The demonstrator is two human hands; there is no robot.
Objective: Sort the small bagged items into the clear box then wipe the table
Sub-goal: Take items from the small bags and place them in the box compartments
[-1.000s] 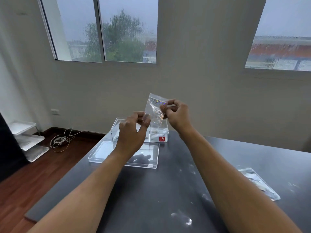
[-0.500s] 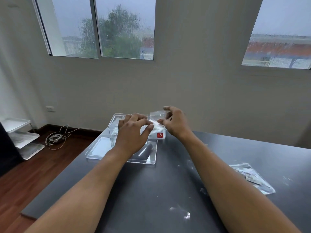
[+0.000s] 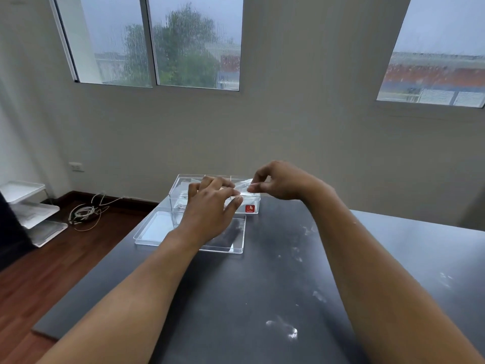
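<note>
Bagged item (image 3: 242, 185), a small clear zip pouch, was over the open clear box (image 3: 256, 198) at the far end of the counter (image 3: 249, 298), held between both hands.

Nearest the camera, both forearms reached fwd across the dark counter, which carried pale smudges and fingerprints (image 3: 288, 333), so the wiping step looked not yet done.

Next out, the box's clear lid (image 3: 157, 229) lay flat on the counter, just in front of the box and touching or nearly touching it; prob. set there to keep the opening free w/o taking the lid out of reach.

Over the lid and the box's near wall hovered the left hand (image 3: 210, 206), fingers loosely curled and pointing fwd, thumb side twd the bag. It seemed to touch or steady the bag's left end, but whether it actually gripped couldn't be told. The right hand (image 3: 284, 181) sat higher, to the right, pinching the bag's right edge between thumb and forefinger, other fingers curled. That two-ended hold likely kept the limp film stretched flat so it would drop in neatly.

Inside the box, faint clear shapes suggested other bags already in; count unclear. A red label (image 3: 249, 208) marked its front right corner.
</note>
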